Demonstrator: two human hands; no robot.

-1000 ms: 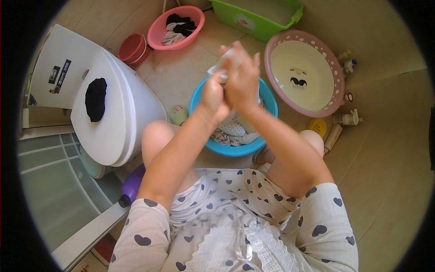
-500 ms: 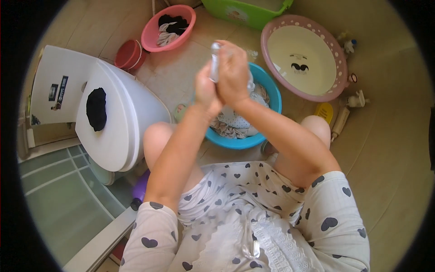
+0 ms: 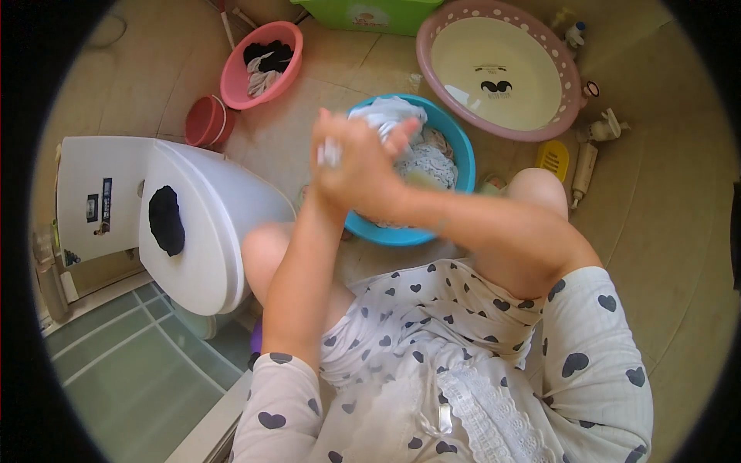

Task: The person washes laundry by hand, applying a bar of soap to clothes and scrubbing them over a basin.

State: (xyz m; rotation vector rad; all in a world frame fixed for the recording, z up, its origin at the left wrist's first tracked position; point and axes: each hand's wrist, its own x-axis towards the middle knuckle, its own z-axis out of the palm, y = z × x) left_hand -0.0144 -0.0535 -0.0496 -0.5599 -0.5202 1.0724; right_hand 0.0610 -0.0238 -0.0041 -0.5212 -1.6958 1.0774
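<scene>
Above the left side of a blue basin (image 3: 465, 147), my two hands are pressed together, blurred by motion. A white cloth (image 3: 330, 152) shows between the fingers, and white fabric (image 3: 388, 109) hangs from the far side of the hands over the basin. My right hand (image 3: 370, 174) is wrapped across the front, closed on the cloth. Partly behind it, my left hand (image 3: 328, 187) grips the same cloth; most of its fingers are hidden. In the basin lies a pile of wet-looking laundry (image 3: 428, 171), pale and speckled, with some beige fabric.
Beyond stand a pink basin (image 3: 289, 73) with black and white clothes, a small red bucket (image 3: 202, 123), a green tub (image 3: 378, 15) and a large pink-rimmed basin (image 3: 570, 85). At left, a black cloth (image 3: 166, 220) lies on the toilet lid (image 3: 204, 262). A yellow soap dish (image 3: 552, 160) is at right.
My clasped hands have come nearer and turned, the right forearm now lying flatter across. More white fabric shows over the basin's far side. The whole view has shifted slightly.
</scene>
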